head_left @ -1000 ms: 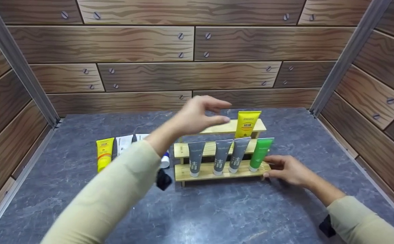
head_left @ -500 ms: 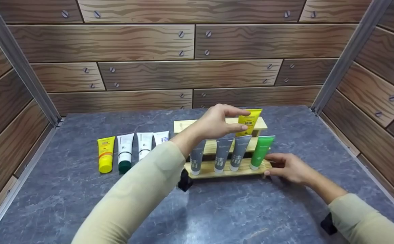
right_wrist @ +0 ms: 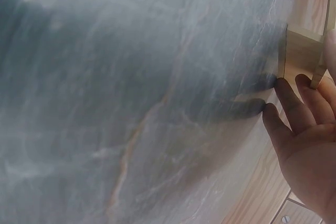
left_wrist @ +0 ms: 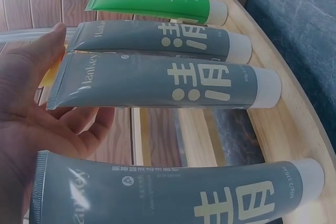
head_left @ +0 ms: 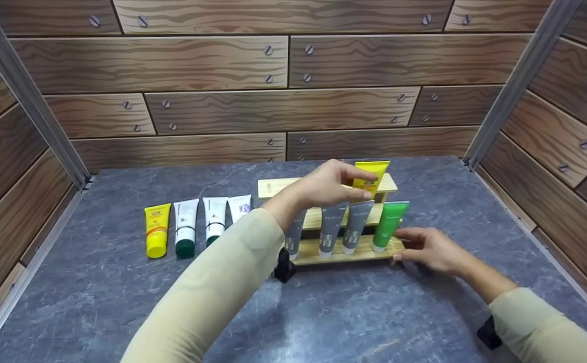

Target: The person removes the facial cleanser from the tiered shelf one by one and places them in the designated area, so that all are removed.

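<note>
My left hand [head_left: 326,185] grips a yellow squeeze tube [head_left: 373,166] that stands on the tiered wooden rack [head_left: 276,187], behind the front row. In the left wrist view, only a bit of that yellow tube [left_wrist: 50,74] shows past the grey tubes. Cap down on the lowest step stand a green tube [head_left: 390,224] and three grey tubes [head_left: 329,232]; the leftmost is partly covered by my left wrist. My right hand [head_left: 432,252] holds the rack's right end low down, thumb in front. In the right wrist view, its fingertips [right_wrist: 270,109] touch the tabletop beside the rack.
Left of the rack, another yellow tube [head_left: 157,229] lies in a row with white tubes [head_left: 186,224]; my left sleeve hides part of that row. Wood-patterned panels [head_left: 213,63] enclose the dark marbled tabletop [head_left: 97,302] at the back and sides.
My left hand has moved right and slightly down to the yellow tube on the rack and taken hold of it. The right hand keeps its place at the rack's end.
</note>
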The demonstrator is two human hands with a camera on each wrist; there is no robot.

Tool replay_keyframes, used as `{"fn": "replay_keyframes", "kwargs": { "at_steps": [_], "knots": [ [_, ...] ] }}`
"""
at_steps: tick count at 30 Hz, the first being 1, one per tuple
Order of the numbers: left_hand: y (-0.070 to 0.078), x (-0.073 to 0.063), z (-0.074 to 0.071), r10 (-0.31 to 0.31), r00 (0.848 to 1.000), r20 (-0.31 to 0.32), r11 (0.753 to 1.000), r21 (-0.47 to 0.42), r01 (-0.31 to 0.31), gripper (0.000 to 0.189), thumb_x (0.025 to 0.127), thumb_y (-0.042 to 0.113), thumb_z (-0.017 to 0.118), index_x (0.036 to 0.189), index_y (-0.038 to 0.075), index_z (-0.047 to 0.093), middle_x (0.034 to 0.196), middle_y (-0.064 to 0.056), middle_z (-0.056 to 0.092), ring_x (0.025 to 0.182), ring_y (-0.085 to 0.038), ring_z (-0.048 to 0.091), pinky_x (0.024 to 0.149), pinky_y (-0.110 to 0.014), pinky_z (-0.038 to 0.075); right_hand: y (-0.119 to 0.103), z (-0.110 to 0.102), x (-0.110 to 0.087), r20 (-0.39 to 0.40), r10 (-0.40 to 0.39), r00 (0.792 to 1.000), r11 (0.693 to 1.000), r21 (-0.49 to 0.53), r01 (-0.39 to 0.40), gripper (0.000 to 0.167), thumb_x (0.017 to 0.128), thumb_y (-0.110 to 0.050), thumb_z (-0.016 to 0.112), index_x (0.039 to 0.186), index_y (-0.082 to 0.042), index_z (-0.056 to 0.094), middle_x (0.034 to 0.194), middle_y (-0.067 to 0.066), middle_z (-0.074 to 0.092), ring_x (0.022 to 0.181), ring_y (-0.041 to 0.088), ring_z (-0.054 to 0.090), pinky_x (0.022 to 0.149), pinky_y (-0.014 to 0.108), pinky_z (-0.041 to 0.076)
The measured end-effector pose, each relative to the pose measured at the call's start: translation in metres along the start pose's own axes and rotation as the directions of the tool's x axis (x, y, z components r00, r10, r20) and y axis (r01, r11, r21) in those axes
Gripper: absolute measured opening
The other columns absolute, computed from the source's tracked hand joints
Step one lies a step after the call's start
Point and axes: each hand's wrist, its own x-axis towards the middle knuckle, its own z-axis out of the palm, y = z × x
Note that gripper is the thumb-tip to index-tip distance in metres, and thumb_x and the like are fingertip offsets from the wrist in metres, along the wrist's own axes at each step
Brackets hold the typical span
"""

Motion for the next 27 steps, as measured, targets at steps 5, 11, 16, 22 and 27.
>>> {"fn": "replay_keyframes", "kwargs": {
  "at_steps": [5, 11, 16, 22, 27],
  "knots": [
    [0.0, 0.002, -0.002, -0.01, 1.0, -0.007, 1.0, -0.02, 0.01, 0.04, 0.099, 0.015, 0.078, 0.139, 0.015, 0.072, 0.133, 0.0, 0.073, 0.113, -0.011, 0.068, 0.092, -0.025, 0.057, 0.0, -0.001, 0.001, 0.0, 0.009, 1.0, 1.0, 0.003, -0.009, 0.059, 0.093, -0.027, 0.084, 0.138, 0.006, 0.065, 0.137, 0.025, 0.067, 0.127, 0.043, 0.063, 0.11, 0.058, 0.047],
    [-0.003, 0.002, -0.005, -0.003, 0.999, -0.035, 1.0, -0.01, 0.003, 0.04, 0.098, 0.009, 0.077, 0.138, 0.014, 0.072, 0.134, -0.002, 0.072, 0.111, -0.014, 0.069, 0.089, -0.024, 0.058, 0.001, 0.0, 0.001, 0.0, 0.025, 1.0, 1.0, 0.003, -0.025, 0.061, 0.093, -0.028, 0.084, 0.139, 0.007, 0.063, 0.138, 0.026, 0.065, 0.128, 0.044, 0.062, 0.111, 0.06, 0.045],
    [-0.006, 0.001, -0.009, -0.023, 0.997, -0.069, 1.0, -0.009, 0.023, 0.046, 0.097, 0.004, 0.077, 0.142, 0.013, 0.07, 0.136, -0.008, 0.071, 0.115, -0.016, 0.069, 0.092, -0.026, 0.058, 0.001, 0.001, 0.002, 0.006, 0.016, 1.0, 0.999, 0.033, -0.016, 0.06, 0.093, -0.025, 0.083, 0.139, 0.009, 0.063, 0.138, 0.028, 0.065, 0.127, 0.044, 0.063, 0.109, 0.053, 0.048],
    [-0.009, 0.0, -0.013, -0.047, 0.993, -0.107, 0.999, 0.004, 0.048, 0.05, 0.097, 0.003, 0.077, 0.145, 0.015, 0.067, 0.133, -0.009, 0.072, 0.115, -0.017, 0.07, 0.094, -0.029, 0.058, 0.001, 0.0, 0.001, 0.013, 0.032, 0.999, 0.999, 0.043, -0.032, 0.061, 0.093, -0.025, 0.084, 0.139, 0.01, 0.062, 0.138, 0.029, 0.064, 0.125, 0.043, 0.065, 0.107, 0.05, 0.05],
    [-0.012, -0.003, -0.017, -0.067, 0.988, -0.142, 0.998, 0.005, 0.068, 0.053, 0.096, 0.003, 0.079, 0.146, 0.016, 0.067, 0.132, -0.01, 0.072, 0.114, -0.018, 0.07, 0.093, -0.029, 0.059, 0.001, -0.001, 0.001, 0.009, 0.043, 0.999, 0.999, 0.018, -0.043, 0.062, 0.093, -0.026, 0.084, 0.139, 0.009, 0.062, 0.138, 0.029, 0.064, 0.126, 0.044, 0.063, 0.109, 0.056, 0.047]
  ]
}}
